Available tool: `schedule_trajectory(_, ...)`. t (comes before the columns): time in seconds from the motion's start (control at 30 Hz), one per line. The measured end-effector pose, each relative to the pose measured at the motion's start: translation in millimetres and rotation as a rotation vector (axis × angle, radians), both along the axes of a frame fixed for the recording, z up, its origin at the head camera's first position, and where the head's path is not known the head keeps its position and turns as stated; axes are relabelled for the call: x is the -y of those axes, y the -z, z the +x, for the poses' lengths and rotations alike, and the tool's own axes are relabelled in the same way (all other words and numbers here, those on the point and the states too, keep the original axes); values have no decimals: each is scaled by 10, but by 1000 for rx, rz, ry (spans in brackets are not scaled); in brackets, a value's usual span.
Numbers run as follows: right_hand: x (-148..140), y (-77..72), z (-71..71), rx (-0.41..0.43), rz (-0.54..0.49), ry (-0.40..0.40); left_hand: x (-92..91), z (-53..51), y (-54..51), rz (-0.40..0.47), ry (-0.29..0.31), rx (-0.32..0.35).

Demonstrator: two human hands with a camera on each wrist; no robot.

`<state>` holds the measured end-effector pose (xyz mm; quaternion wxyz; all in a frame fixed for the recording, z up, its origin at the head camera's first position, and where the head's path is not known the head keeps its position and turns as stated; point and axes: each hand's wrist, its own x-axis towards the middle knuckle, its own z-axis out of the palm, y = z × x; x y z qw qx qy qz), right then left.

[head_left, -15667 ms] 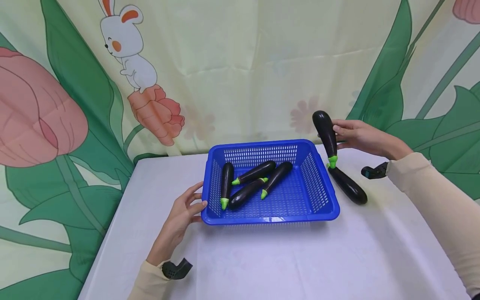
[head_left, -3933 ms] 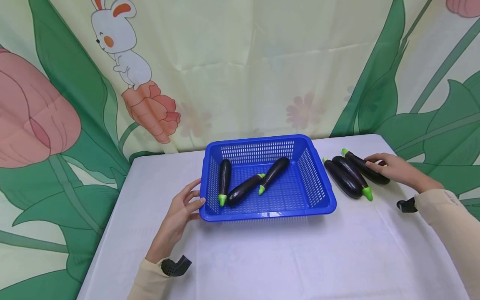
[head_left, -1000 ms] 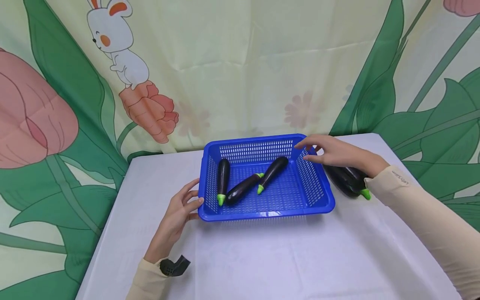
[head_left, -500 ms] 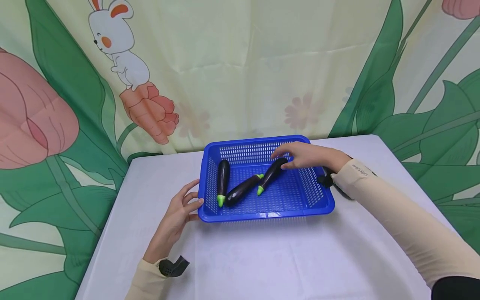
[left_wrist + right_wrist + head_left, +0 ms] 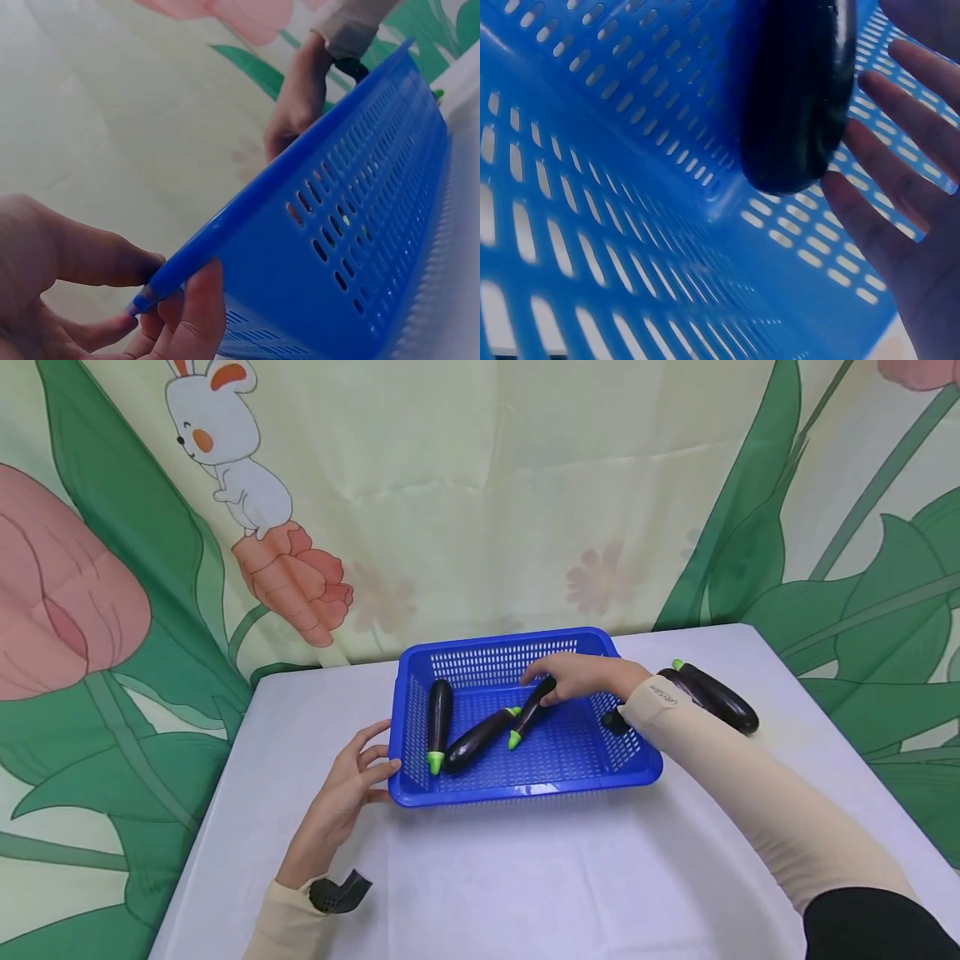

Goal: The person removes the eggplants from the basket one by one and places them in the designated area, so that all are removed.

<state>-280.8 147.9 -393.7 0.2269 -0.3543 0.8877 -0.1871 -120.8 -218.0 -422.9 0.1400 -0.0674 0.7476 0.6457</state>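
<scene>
Left hand (image 5: 336,795) pinching the edge of a blue basket (image 5: 465,796), right hand (image 5: 581,675) down inside it against a dark eggplant (image 5: 530,715).
Beyond the left hand, a curtain (image 5: 435,485) printed with a rabbit and flowers. Left thumb and fingers on either side of the basket's rim. Just right of that hand, in the basket, a first eggplant (image 5: 440,717), green stem toward the viewer; next to it, a slanted eggplant (image 5: 478,743), stem toward the right hand. Under the right hand, the eggplant being touched, stem toward the viewer; fingers spread wide and nearly straight, tips at the rounded end. Right of that hand, past the sleeve (image 5: 720,777), two more eggplants (image 5: 717,697) together on the white surface (image 5: 525,877), one partly hidden.
</scene>
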Motion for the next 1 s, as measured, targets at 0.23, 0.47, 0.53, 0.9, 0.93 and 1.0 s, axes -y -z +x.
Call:
schedule_trajectory(0.23,115,105,3,-30,39,-39,28,32,-23,-52,12,12)
schedule_trajectory(0.47,222,134,19,-88,96,-92,62,46,-74,-94,39,35)
schedule_trajectory(0.53,244,121,26,-104,105,-86,78,47,-88,-105,53,29)
schedule_trajectory(0.9,311,67,78,-118,132,-95,108,94,-136,-140,83,37)
schedule_trajectory(0.93,318,66,79,-120,133,-97,109,98,-136,-146,82,37)
schedule_trajectory(1.0,341,43,92,-127,135,-102,113,110,-136,-157,80,35)
